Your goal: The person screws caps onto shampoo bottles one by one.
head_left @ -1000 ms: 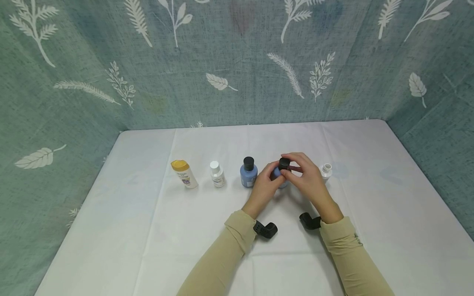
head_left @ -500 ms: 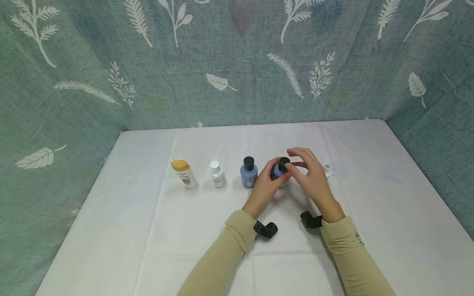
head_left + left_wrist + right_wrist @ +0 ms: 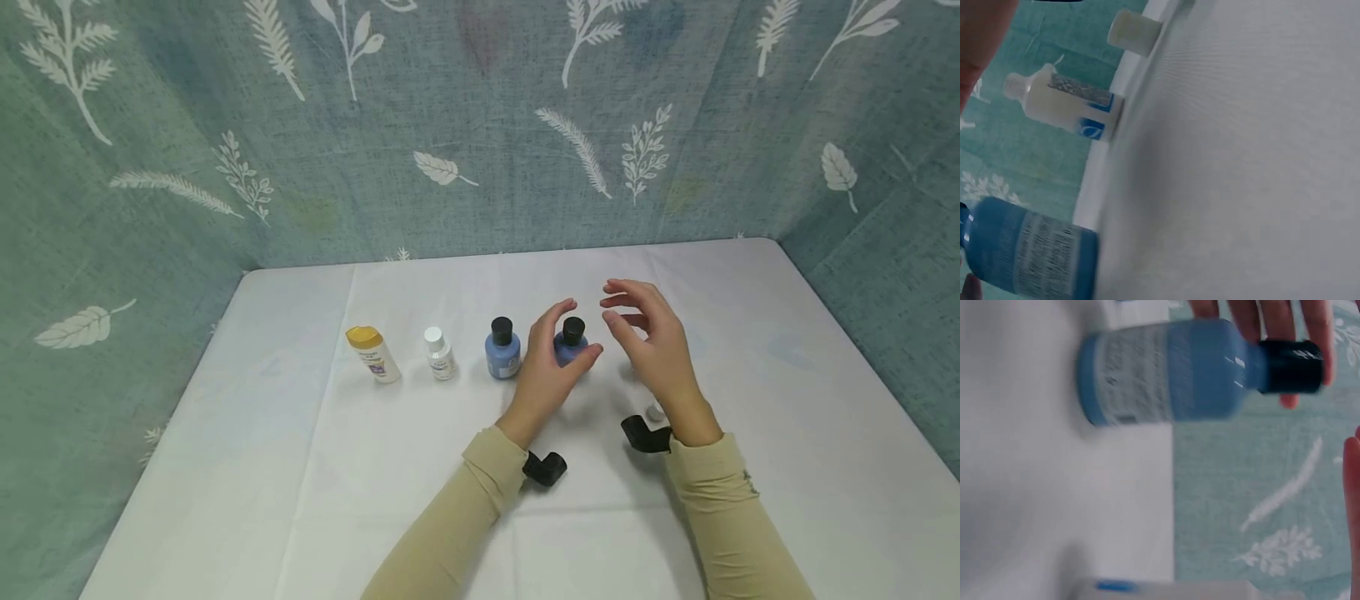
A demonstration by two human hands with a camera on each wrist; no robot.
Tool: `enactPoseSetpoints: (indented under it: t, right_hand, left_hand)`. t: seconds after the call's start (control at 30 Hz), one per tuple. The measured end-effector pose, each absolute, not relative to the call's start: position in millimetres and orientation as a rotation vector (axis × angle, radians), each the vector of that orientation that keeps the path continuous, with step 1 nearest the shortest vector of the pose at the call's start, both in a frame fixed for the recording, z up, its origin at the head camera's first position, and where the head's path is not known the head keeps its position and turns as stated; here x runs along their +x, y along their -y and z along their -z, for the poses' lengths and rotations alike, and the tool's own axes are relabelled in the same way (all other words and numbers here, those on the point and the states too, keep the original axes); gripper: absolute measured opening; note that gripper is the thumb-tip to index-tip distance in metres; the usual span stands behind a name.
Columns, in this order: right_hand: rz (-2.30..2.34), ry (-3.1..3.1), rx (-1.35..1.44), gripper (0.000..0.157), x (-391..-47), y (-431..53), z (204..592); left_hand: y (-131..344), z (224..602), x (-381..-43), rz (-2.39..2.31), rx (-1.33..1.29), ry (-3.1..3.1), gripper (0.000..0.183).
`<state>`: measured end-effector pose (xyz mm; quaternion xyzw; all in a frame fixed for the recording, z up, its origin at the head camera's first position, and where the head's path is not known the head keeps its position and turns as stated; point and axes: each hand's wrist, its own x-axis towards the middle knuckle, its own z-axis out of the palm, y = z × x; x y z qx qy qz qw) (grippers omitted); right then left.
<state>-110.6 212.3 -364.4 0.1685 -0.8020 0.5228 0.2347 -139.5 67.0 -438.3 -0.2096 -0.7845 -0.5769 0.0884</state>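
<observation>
My left hand (image 3: 543,362) is spread beside a blue bottle (image 3: 567,349) with a black screw cap (image 3: 573,330), thumb and fingers apart around it. In the right wrist view the same blue bottle (image 3: 1204,372) stands upright with its cap on, left-hand fingers behind it. To the right, my right hand (image 3: 656,337) is raised, its fingers loosely bent and holding nothing. A white bottle without a cap (image 3: 1063,103) shows in the left wrist view, hidden behind my right hand in the head view. A loose white cap (image 3: 656,412) lies near my right wrist.
Left of the hands stand a second blue bottle with a black cap (image 3: 503,354), a small white bottle with a white cap (image 3: 441,357) and a white bottle with a yellow cap (image 3: 375,358). All are on a white-covered table (image 3: 210,467), with a leaf-patterned curtain (image 3: 480,125) behind.
My right hand has let go of the black cap and moved right and away. My left hand has loosened from the blue bottle, fingers spreading. The loose white cap has come into sight.
</observation>
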Motion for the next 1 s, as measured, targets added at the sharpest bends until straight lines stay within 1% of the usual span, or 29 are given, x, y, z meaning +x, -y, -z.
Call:
enactPoseSetpoints:
  t: [0.13, 0.3, 0.4, 0.5, 0.67, 0.83, 0.9, 1.0]
  right_hand:
    - [-1.441, 2.237, 0.431, 0.039, -113.3, -228.4, 361.4]
    - [-1.434, 2.376, 0.434, 0.041, -118.4, -253.3, 364.2]
    - [-1.465, 2.458, 0.428, 0.042, -117.8, -268.7, 362.8]
    - [-1.513, 2.494, 0.393, 0.042, -114.8, -285.2, 359.3]
    - [-1.591, 2.562, 0.339, 0.038, -104.3, -311.6, 355.3]
    - [-1.659, 2.786, 0.314, 0.028, -87.2, -335.4, 363.1]
    - [-1.670, 2.908, 0.284, 0.029, -82.6, -341.4, 368.5]
    - [-1.711, 3.046, 0.226, 0.035, -82.2, -346.1, 376.1]
  left_hand:
    - [-72.2, 420.2, -136.5, 1.525, -0.796, 2.168, 0.055]
    - [-81.9, 398.2, -125.3, 1.361, -1.034, 2.024, 0.050]
    - [-90.9, 391.7, -115.4, 1.339, -1.136, 2.040, 0.048]
    - [-101.1, 391.7, -106.6, 1.424, -1.159, 2.109, 0.047]
    - [-115.5, 400.7, -98.5, 1.740, -1.050, 2.215, 0.045]
    - [-124.9, 414.5, -92.5, 2.101, -0.773, 2.312, 0.044]
    - [-127.4, 421.3, -90.9, 2.196, -0.652, 2.351, 0.045]
    - [-129.9, 429.0, -90.6, 2.270, -0.538, 2.389, 0.048]
